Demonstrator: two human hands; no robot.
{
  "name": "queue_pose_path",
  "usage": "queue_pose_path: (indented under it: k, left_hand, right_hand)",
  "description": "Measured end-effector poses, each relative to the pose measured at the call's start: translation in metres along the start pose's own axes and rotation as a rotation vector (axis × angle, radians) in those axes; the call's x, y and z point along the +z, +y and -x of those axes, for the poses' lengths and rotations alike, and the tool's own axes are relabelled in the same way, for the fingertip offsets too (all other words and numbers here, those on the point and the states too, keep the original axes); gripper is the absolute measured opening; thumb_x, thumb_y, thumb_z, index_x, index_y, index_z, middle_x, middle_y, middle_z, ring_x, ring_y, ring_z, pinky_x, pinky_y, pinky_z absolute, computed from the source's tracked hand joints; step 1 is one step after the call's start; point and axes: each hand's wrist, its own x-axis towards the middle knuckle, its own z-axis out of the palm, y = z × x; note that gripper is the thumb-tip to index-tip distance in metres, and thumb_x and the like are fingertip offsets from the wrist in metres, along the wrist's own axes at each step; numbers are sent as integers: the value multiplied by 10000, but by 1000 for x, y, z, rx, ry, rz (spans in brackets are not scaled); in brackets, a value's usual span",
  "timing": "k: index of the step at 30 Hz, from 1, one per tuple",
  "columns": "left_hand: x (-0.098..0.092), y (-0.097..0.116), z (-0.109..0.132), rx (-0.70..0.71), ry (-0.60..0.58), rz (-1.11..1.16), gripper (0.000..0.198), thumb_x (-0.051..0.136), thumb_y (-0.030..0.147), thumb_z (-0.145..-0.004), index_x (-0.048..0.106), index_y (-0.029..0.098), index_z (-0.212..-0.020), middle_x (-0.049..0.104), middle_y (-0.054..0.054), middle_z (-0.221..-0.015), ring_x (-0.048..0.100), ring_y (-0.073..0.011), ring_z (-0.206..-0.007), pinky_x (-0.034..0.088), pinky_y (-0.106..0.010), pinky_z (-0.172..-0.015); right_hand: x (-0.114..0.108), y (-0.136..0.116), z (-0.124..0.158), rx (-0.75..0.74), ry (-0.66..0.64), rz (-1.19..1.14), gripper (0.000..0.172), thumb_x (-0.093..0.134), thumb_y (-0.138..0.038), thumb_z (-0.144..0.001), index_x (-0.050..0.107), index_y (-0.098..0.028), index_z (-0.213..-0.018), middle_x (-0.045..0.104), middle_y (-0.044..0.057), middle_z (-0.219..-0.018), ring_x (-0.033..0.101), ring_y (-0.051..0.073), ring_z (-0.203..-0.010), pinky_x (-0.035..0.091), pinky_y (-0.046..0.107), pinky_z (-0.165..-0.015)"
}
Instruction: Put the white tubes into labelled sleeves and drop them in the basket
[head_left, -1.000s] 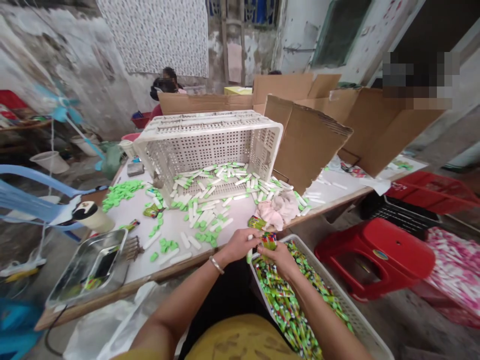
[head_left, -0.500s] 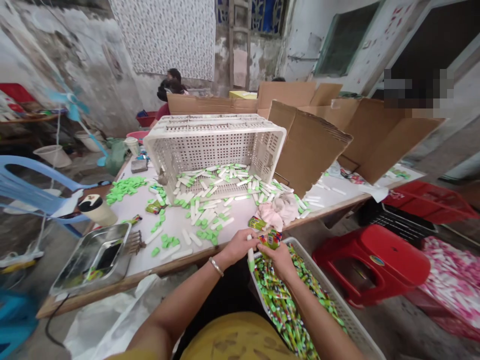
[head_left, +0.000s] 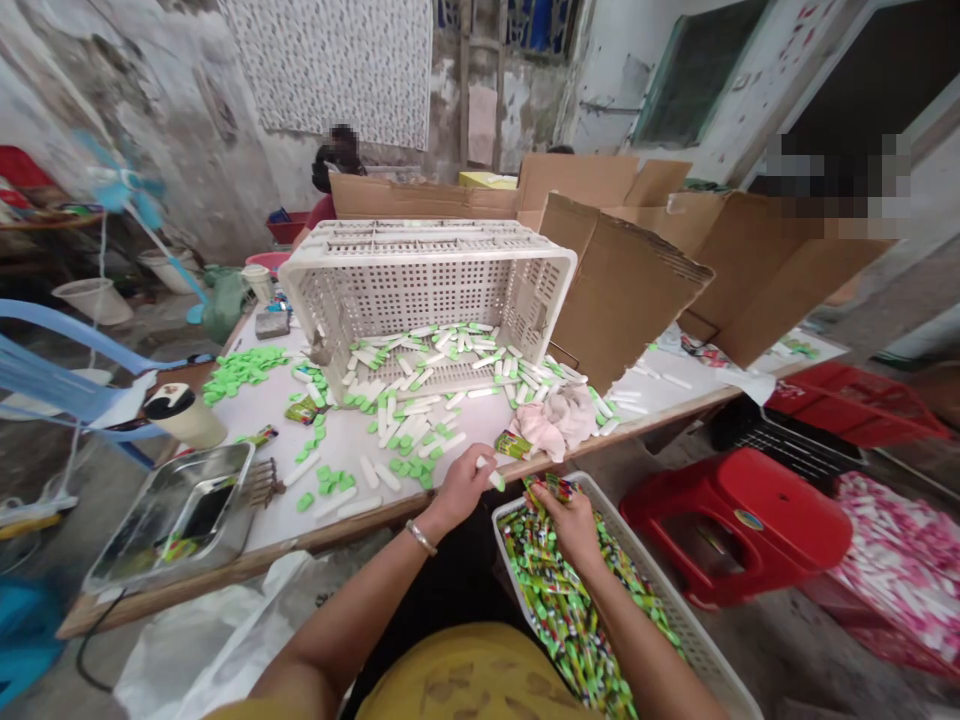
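Note:
My left hand (head_left: 463, 492), at the table's front edge, is closed on a white tube with a green cap (head_left: 494, 478), the green end tilted down to the right. Just right of it, my right hand (head_left: 574, 522) grips printed wrappers (head_left: 551, 488) in green, red and yellow above a long pale crate (head_left: 694, 640). Many wrapped tubes (head_left: 570, 620) fill that crate. Another printed wrapper stack (head_left: 512, 445) lies on the table by a pink cloth (head_left: 555, 420). Loose white tubes (head_left: 442, 360) with green ends spill from a white basket (head_left: 427, 240) lying on its side.
Green caps (head_left: 247, 372) are heaped at the table's left, near a metal tray (head_left: 176, 520) and a beige cup (head_left: 186, 415). Cardboard sheets (head_left: 619, 290) stand behind. A red stool (head_left: 739, 525) is close on the right. Another person (head_left: 330, 175) sits beyond the table.
My hands have come apart. The left one moved left with the tube, which went from upright to tilted. My right hand moved slightly right, still gripping the wrappers.

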Motion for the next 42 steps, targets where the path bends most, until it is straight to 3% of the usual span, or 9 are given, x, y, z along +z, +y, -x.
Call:
queue_pose_path:
  k: [5,11,16,19,24,29,35,42]
  left_hand:
    - [-13,13,-7,-23,97,228,184,437,296,-822,527,166,-917,471,34,-632,415,-91,-548,344,-214,-545]
    - [-23,31,-12,9,-23,421,209,456,342,-826,533,156,-885,399,48,-562,306,-67,-464,243,-204,-452]
    - [-23,33,-13,21,-179,440,212,489,345,-813,536,149,-878,468,22,-649,313,-61,-498,246,-201,-463]
    - [-22,29,-15,-6,-243,451,222,487,353,-812,526,146,-883,497,11,-694,320,-55,-496,254,-198,-461]
    - [-17,22,-18,-64,-300,370,292,460,406,-814,527,145,-927,442,32,-614,350,-61,-483,279,-193,-460]
    - [-11,21,-17,-66,-320,202,313,389,433,-840,497,170,-971,433,28,-643,367,-84,-524,311,-207,-493]
    - [-5,20,-15,51,-275,-23,252,328,356,-875,465,181,-993,476,8,-748,437,-121,-692,363,-243,-669]
    - [6,23,-4,88,-313,-80,228,330,332,-877,457,182,-994,519,8,-759,481,-124,-694,383,-241,-673]
  right_hand:
    - [-7,-4,-2,-88,-64,219,256,694,-421,-603,702,-168,-643,677,27,-619,597,194,-602,461,305,-615]
    - [-5,-20,-1,-93,-140,295,228,671,-396,-605,680,-169,-625,645,13,-592,558,179,-584,427,287,-584]
    - [-2,-24,-3,-40,-214,262,204,684,-366,-583,652,-165,-603,585,-27,-517,488,133,-510,394,266,-541]
    - [-1,-26,-4,14,-292,208,217,700,-368,-576,658,-162,-628,612,-21,-560,520,137,-543,413,270,-579]
    - [1,-34,-2,179,-393,2,287,755,-375,-521,680,-152,-687,685,40,-676,618,188,-652,461,301,-658]
    - [1,-41,0,332,-359,-110,331,791,-366,-467,670,-153,-689,687,57,-656,628,197,-597,477,286,-554]
    - [1,-34,-3,300,-344,-137,321,804,-320,-462,684,-139,-698,679,44,-623,613,171,-559,482,279,-573]
    - [9,-33,-5,201,-297,-147,310,806,-324,-453,681,-133,-663,672,34,-619,598,164,-570,483,302,-623]
